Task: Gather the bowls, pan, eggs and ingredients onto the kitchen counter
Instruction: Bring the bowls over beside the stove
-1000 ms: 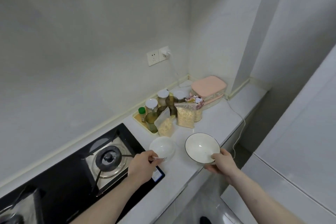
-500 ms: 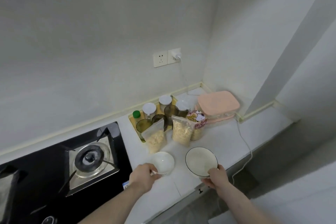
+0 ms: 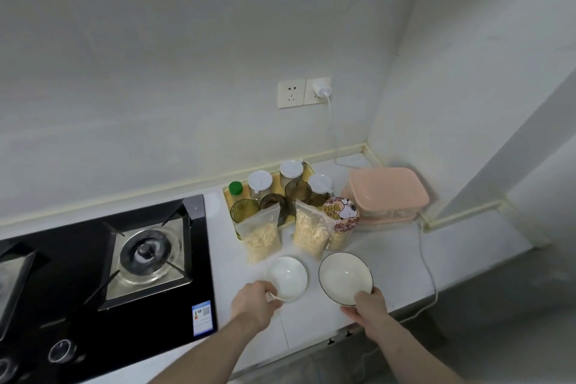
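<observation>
A small plain white bowl (image 3: 286,278) is on the white counter (image 3: 396,262), and my left hand (image 3: 254,302) grips its near rim. To its right a larger white bowl with a dark rim (image 3: 344,277) is held at its near edge by my right hand (image 3: 367,305). Just behind the bowls stand two clear bags of pale flakes (image 3: 261,235) (image 3: 311,232) and a round tub with a cartoon dog lid (image 3: 341,215). No pan or eggs are in view.
A yellow tray (image 3: 225,193) with several jars and glasses sits against the wall. A pink-lidded box (image 3: 386,190) stands at the right. A black gas hob (image 3: 93,265) fills the left. A white cable (image 3: 427,262) runs from the wall socket over the counter edge.
The view has swung left and closer over the counter. Both hands have carried the bowls forward towards the bags and lowered them onto or just over the counter.
</observation>
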Available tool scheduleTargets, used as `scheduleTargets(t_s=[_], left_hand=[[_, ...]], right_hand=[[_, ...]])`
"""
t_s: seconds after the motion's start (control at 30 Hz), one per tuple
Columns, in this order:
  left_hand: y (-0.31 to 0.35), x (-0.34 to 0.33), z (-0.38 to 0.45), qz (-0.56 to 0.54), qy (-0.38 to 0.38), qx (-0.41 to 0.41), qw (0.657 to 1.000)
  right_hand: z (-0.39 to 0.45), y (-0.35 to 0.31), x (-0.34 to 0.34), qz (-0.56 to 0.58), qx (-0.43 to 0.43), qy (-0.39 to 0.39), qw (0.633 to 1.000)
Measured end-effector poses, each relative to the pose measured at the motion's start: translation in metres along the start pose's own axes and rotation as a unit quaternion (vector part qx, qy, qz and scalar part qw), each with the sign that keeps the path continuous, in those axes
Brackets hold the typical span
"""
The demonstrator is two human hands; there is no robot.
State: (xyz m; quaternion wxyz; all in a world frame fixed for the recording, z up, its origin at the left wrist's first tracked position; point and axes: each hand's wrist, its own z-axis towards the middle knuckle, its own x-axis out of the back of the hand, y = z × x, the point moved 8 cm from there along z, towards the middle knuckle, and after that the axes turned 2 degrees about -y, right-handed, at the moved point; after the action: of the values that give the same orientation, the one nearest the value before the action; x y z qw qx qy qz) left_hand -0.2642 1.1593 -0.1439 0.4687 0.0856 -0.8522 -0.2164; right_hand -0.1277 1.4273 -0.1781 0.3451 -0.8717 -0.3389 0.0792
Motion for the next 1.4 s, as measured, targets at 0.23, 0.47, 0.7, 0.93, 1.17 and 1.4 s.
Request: scheduleTargets(t_s=[0.23,0.47,0.7,0.93,1.17,1.4], left_hand=[[0.021,-0.007,0.021,0.021,-0.017,0.021,0.999],[0.03,-0.02,0.018,0.001,-0.096,-0.012,0.995],[0.001,-0.016,-0.01,-0.05,-0.094,-0.024,0.994],[-0.051,-0.032,-0.057,-0.057,-0.11,0.028,0.992],[-0.089,-0.013,-0.097,-0.1,-0.06,0.012,0.993],[-0.155,0.063,-0.157,-0.114,0.02,-0.003,0.993]], right_hand=[[0.012,-0.011,-0.004,0.011,0.008,-0.028,1.0],[0.008,-0.008,-0.005,0.021,0.009,-0.059,0.998],[-0.006,0.012,-0.003,0.035,-0.015,-0.046,0.998],[-0.034,0.067,-0.024,0.013,-0.005,-0.05,0.999],[-0.078,0.099,-0.08,-0.135,0.044,-0.15,0.978],[-0.185,0.089,-0.172,-0.239,0.142,-0.276,0.92]])
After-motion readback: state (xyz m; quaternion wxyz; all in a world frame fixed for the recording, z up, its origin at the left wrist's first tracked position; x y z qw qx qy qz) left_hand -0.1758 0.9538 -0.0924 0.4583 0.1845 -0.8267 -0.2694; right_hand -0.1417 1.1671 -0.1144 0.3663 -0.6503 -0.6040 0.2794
